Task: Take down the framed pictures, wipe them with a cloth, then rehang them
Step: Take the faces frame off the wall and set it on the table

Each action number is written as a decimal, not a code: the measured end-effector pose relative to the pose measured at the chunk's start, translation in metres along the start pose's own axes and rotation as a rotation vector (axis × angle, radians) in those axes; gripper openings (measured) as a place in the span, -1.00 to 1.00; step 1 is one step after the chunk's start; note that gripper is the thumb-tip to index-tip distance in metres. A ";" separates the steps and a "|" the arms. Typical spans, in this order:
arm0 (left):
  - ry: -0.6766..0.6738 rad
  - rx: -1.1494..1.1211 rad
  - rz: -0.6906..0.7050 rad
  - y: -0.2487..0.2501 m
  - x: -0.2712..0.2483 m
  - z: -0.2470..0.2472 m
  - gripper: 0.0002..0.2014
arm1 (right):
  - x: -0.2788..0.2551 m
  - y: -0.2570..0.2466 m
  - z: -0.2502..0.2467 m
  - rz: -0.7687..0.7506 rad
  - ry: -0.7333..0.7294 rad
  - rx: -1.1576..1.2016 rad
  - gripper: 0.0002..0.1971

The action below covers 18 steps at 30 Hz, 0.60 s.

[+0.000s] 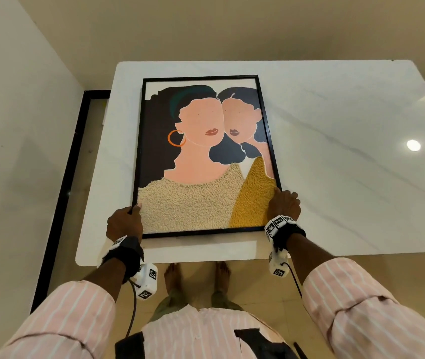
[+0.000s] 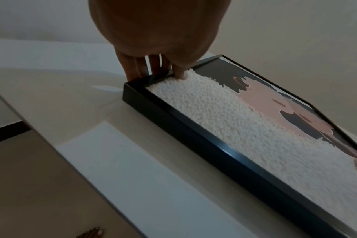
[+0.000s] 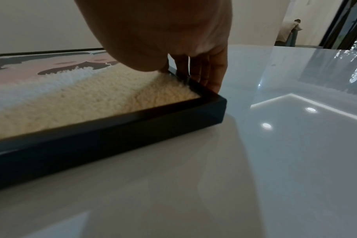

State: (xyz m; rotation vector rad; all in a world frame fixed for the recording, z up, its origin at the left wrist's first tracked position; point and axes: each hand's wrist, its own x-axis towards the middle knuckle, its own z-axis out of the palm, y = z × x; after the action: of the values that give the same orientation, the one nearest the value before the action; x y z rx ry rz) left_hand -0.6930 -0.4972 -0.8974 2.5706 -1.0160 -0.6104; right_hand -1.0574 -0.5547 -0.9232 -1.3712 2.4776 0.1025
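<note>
A black-framed picture [image 1: 203,151] of two stylised figures with tufted beige and yellow clothing lies flat, face up, on a glossy white table [image 1: 335,151]. My left hand [image 1: 125,221] grips the frame's left side near the bottom corner, thumb on the beige tufting [image 2: 214,112] and fingers [image 2: 137,67] down the outer edge of the frame [image 2: 214,154]. My right hand [image 1: 284,203] grips the right side near its bottom corner; its fingers [image 3: 212,70] run down outside the frame [image 3: 112,132] and the thumb lies on the yellow tufting [image 3: 102,99]. No cloth is in view.
The table's near edge [image 1: 180,260] sits just above my bare feet [image 1: 198,278]. A cream wall [image 1: 11,125] stands to the left, with a dark skirting strip [image 1: 66,190] beside the table. The tabletop reflects ceiling lights [image 1: 413,145]. A doorway [image 3: 346,24] shows far right.
</note>
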 end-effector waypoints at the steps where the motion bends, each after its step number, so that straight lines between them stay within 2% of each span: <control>1: 0.008 0.002 -0.001 0.000 -0.001 0.000 -0.56 | -0.001 0.000 0.000 -0.001 0.012 0.017 -0.56; 8: -0.001 0.053 0.001 -0.002 -0.001 0.001 -0.68 | -0.003 0.004 0.000 -0.049 0.022 0.055 -0.62; 18: -0.132 0.077 0.009 -0.010 0.009 0.011 -0.54 | -0.006 0.005 0.001 -0.071 0.020 0.048 -0.69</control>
State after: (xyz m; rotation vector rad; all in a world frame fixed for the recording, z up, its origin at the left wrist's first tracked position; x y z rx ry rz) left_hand -0.6867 -0.4975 -0.9139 2.6190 -1.1135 -0.7619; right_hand -1.0590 -0.5472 -0.9226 -1.4450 2.4277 0.0138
